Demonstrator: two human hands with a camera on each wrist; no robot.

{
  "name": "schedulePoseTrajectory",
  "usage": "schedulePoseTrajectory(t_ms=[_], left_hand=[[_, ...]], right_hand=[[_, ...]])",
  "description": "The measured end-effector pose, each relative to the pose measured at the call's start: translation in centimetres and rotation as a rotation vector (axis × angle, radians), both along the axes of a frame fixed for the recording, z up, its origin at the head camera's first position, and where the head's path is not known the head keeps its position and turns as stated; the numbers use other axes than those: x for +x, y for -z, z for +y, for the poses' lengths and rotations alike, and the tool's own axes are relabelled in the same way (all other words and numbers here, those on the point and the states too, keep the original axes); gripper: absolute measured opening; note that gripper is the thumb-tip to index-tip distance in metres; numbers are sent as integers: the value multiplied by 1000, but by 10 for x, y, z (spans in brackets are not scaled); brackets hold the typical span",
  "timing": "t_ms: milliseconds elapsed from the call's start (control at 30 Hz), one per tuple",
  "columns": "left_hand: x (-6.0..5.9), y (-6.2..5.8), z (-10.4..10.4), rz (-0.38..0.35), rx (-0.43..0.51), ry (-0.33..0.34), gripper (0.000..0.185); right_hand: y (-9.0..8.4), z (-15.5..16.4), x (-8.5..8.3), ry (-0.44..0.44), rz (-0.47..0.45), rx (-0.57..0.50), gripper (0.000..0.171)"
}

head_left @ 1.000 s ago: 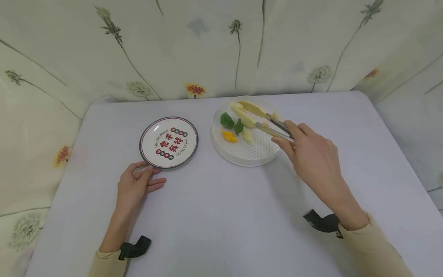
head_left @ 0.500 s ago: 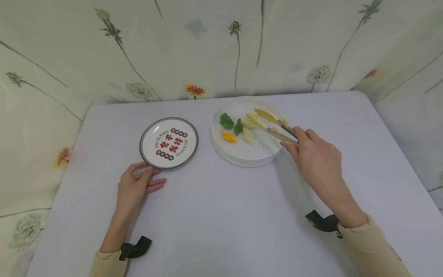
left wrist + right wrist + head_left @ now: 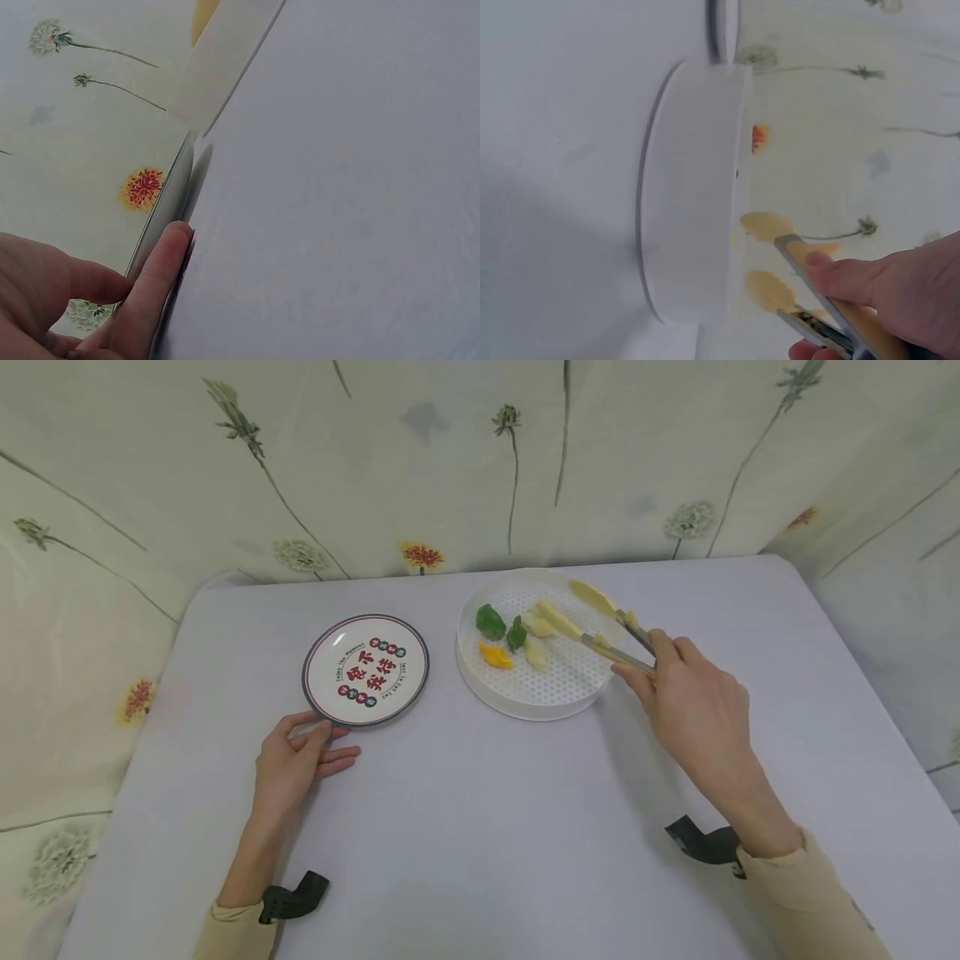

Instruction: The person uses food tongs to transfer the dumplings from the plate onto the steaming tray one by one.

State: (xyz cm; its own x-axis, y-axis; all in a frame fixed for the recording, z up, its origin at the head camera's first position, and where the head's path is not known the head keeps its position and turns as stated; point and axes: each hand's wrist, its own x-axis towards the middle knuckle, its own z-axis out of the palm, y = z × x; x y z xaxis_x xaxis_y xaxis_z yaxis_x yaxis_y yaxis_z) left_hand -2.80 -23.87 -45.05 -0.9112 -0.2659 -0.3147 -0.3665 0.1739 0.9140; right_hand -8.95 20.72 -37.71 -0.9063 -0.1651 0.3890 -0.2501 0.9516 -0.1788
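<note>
My right hand [image 3: 701, 714] grips a pair of tongs [image 3: 832, 300] with yellow tips, held over the round white perforated tray [image 3: 570, 689]. The two tips stand apart with nothing between them. Inside the tray lie two green pieces [image 3: 491, 622], a yellow-orange piece [image 3: 496, 655] and pale whitish pieces [image 3: 536, 653], one partly behind a tong tip. At the left, my left hand [image 3: 288, 768] pinches the near rim of a white plate [image 3: 330, 672] with red lettering, thumb above and fingers under the edge in the left wrist view.
A white cloth covers the table [image 3: 465, 827], and the plate and tray stand side by side toward its far edge. Behind rises a flower-printed curtain [image 3: 465, 468]. Each wrist carries a black camera mount [image 3: 705, 842].
My right hand with the tongs has moved right and slightly toward me, then the tong tips have spread wider. My left hand and the plate have stayed put.
</note>
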Motion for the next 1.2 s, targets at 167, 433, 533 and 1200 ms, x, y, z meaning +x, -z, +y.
schedulePoseTrajectory(t_ms=[167, 433, 533, 1200], left_hand=[[1, -1, 0, 0, -12, 1, 55], [2, -2, -1, -3, -5, 0, 55], [2, -2, -2, 0, -2, -2, 55], [0, -2, 3, 1, -19, -6, 54]], right_hand=[[-3, 2, 9, 15, -64, -32, 60], [-4, -20, 30, -75, -69, -139, 68], [-2, -34, 38, -158, -60, -175, 71], [46, -116, 55, -403, 56, -89, 78]])
